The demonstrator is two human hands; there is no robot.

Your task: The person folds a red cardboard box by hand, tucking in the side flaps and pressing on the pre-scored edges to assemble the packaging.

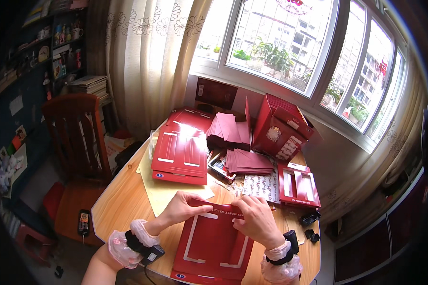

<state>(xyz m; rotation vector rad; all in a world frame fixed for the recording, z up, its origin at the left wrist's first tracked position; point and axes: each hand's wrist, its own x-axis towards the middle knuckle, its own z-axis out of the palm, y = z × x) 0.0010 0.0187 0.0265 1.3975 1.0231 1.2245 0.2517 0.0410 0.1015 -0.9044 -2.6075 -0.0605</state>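
A flat red cardboard box piece [218,242] with white bracket-shaped strips lies at the near edge of the table, tilted slightly toward me. My left hand [188,209] pinches its far edge near the left corner, thumb on the face. Along the same edge, near the right corner, my right hand [256,218] is closed with its fingers curled over the cardboard. Both wrists wear pink frilled cuffs and black straps with small devices. Beyond my left hand, similar flat red pieces [179,154] are stacked on yellow paper [153,195].
Pink envelopes [249,160] lie in piles mid-table, more standing in a dark red box [228,141]. A tall red box [278,130] is at the back right, near a red piece with cutouts [297,184]. Small black items [311,218] sit at right. A wooden chair [76,137] stands left.
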